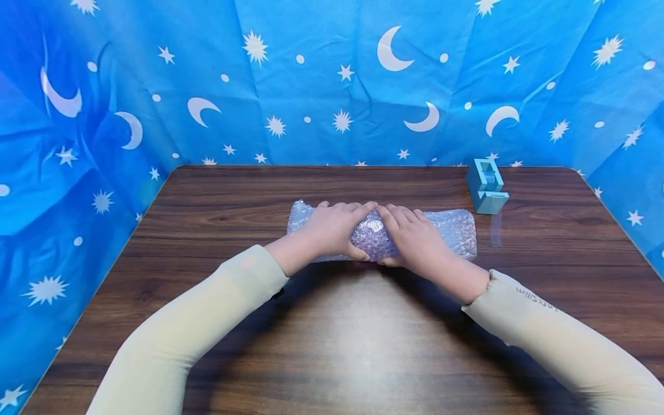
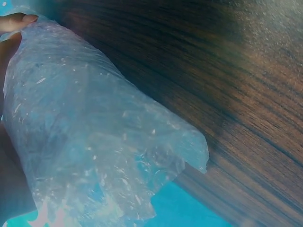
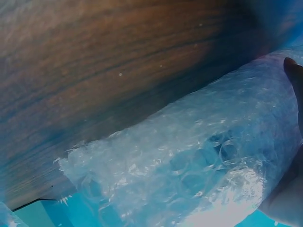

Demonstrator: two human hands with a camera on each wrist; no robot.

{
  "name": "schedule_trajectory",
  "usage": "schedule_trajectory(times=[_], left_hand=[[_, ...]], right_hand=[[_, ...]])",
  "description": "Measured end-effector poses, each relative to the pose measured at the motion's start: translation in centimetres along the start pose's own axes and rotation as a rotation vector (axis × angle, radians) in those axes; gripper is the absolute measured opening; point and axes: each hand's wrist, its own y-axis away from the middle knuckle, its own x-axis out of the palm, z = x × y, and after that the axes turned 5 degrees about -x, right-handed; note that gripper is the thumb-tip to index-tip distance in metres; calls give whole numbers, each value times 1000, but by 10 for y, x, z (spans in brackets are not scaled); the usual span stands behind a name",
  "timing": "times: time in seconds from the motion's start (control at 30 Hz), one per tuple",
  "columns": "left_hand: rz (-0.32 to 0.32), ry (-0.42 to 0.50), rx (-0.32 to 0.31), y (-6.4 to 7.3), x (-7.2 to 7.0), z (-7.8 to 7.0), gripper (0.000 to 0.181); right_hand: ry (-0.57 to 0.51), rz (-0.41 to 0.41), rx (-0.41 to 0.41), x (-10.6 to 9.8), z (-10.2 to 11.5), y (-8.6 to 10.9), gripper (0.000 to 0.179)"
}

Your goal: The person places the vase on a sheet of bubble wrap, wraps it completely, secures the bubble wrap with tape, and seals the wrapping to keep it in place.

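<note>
A bubble-wrap bundle (image 1: 374,237) lies crosswise on the wooden table, its middle tinted purple by something inside that the layers hide. My left hand (image 1: 337,227) grips it left of the middle, thumb on the near side and fingers over the top towards the far side. The right hand (image 1: 417,239) holds it the same way on the right, fingertips close to those of the left. In the left wrist view the loose, open end of the bubble wrap (image 2: 109,123) flares out past the hand. The other flattened end of the wrap (image 3: 156,161) shows in the right wrist view.
A teal tape dispenser (image 1: 487,187) stands at the back right of the table (image 1: 218,207), just beyond the bundle's right end. A clear strip (image 1: 496,230) lies in front of it. Blue cloth (image 1: 321,80) with moons and stars hangs behind and along both sides.
</note>
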Motion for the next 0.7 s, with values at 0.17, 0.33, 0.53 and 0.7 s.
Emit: schedule_trajectory(times=[0.17,0.33,0.53,0.7], left_hand=[[-28,-25,12,1,1,0,107],[-84,-77,29,6,5,1,104],[-180,-123,70,16,10,-1,102],[-231,-119,69,23,15,-2,105]], right_hand=[[-15,-13,-16,0,-3,-1,103],[-52,30,-23,-3,-7,-6,105],[-95,84,-17,-6,-12,-13,103],[-129,104,-9,-6,-15,-16,102]])
